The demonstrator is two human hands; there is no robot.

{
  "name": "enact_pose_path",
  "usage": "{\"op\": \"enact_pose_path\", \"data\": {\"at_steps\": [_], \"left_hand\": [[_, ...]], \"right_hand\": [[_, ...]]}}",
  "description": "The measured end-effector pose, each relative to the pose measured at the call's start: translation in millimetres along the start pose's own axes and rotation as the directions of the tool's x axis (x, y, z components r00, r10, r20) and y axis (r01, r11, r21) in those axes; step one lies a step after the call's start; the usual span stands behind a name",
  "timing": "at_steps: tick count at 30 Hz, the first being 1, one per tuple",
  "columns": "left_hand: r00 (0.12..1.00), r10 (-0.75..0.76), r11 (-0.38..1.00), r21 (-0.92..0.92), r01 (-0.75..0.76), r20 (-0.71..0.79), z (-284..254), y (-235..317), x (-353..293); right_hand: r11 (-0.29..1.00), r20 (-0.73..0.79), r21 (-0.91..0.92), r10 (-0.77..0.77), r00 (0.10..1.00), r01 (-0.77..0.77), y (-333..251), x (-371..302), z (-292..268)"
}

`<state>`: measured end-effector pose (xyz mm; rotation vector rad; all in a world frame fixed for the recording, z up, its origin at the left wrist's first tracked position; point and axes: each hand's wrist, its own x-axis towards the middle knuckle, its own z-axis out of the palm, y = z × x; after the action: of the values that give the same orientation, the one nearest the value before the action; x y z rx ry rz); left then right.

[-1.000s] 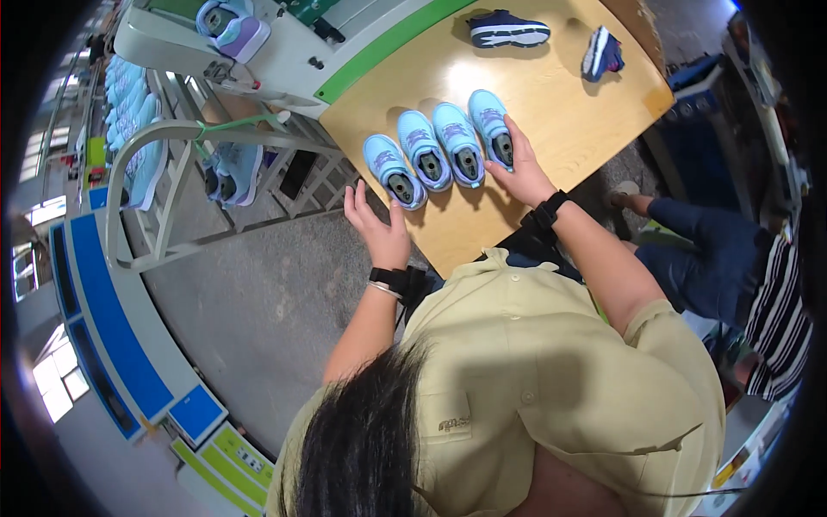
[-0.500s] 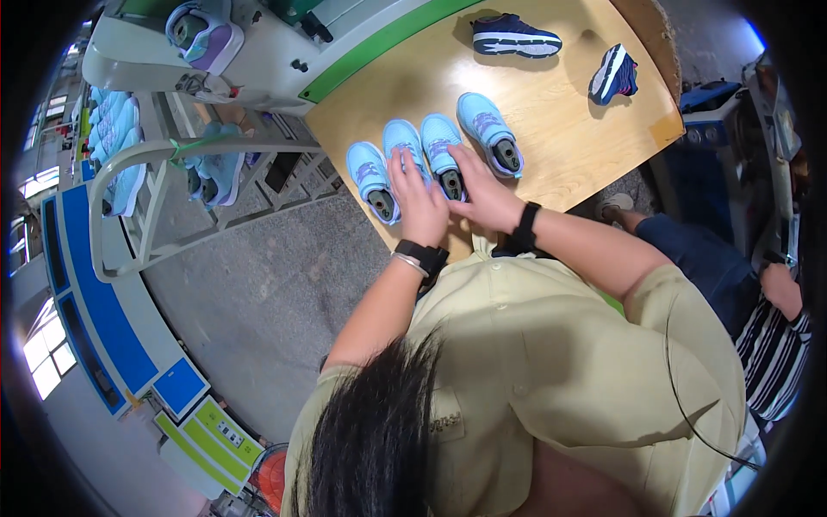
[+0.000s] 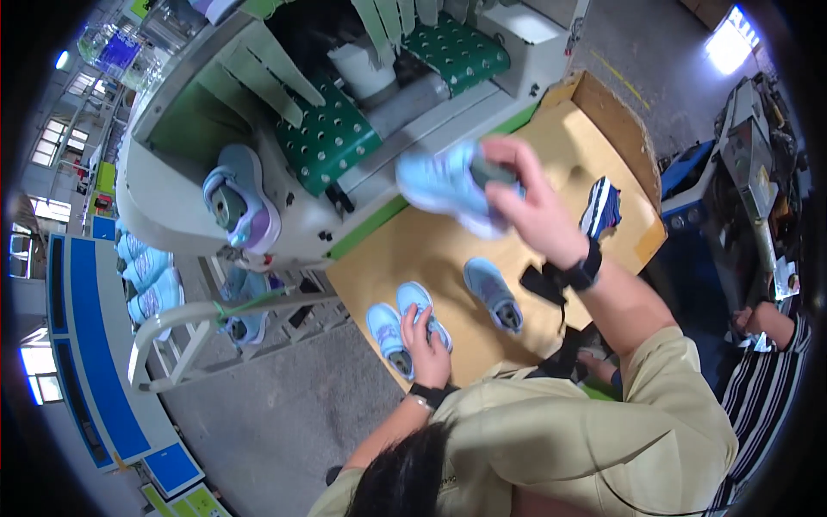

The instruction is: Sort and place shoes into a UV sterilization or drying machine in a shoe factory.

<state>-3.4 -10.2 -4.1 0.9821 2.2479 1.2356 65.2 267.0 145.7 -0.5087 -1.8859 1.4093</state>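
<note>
My right hand [image 3: 538, 202] grips a light blue sneaker [image 3: 444, 185] by its heel end, holding it in the air above the board. The sneaker is blurred, its toe pointing left, and a dark insert shows in its opening. Lower down, my left hand [image 3: 426, 353] has its fingers round another light blue sneaker [image 3: 415, 295], which stands on the board and is partly covered. Left of that hand and beside it sits a similar sneaker [image 3: 385, 332] with a dark insert. A further light blue sneaker [image 3: 493, 293] stands apart, to the right of the left hand.
A tan board [image 3: 551, 336] lies before me, with a navy shoe [image 3: 601, 208] on its side near the right edge. Beyond stands a machine with green perforated belts [image 3: 332, 142]. A lilac-soled shoe [image 3: 241, 202] rests on its left. A rack [image 3: 177, 353] holds blue shoes; a person sits right.
My right hand has lifted one light blue sneaker off the board and carried it up and away. My left hand stays at its sneaker. The view has swung toward the machine.
</note>
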Motion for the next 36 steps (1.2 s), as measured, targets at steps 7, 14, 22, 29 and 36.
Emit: {"op": "enact_pose_path", "data": {"at_steps": [7,14,22,29,36], "left_hand": [[0.916,0.386,0.902,-0.165,-0.4,-0.108,-51.8,141.0,140.0],[0.722,0.604,0.789,0.383,-0.48,-0.338,-117.7,87.5,379.4],[0.867,0.491,0.834,0.332,-0.441,-0.081,-67.8,60.5,133.1],[0.979,-0.193,0.977,-0.099,0.187,-0.061,-16.7,-16.4,-39.3],[0.998,-0.057,0.835,-0.546,0.065,0.031,-19.4,91.2,61.3]], "right_hand": [[0.868,-0.268,-0.457,-0.345,0.9,0.196,88.3,180.6,-32.6],[0.804,-0.13,-0.529,-0.391,0.911,0.27,45.1,71.3,39.7],[0.834,0.192,-0.445,0.445,0.874,-0.327,101.2,-207.4,1.2],[0.892,0.098,-0.285,0.39,0.915,-0.35,106.8,-208.7,27.9],[0.961,-0.134,0.002,0.275,0.952,-0.278,68.5,-99.2,1.3]]}}
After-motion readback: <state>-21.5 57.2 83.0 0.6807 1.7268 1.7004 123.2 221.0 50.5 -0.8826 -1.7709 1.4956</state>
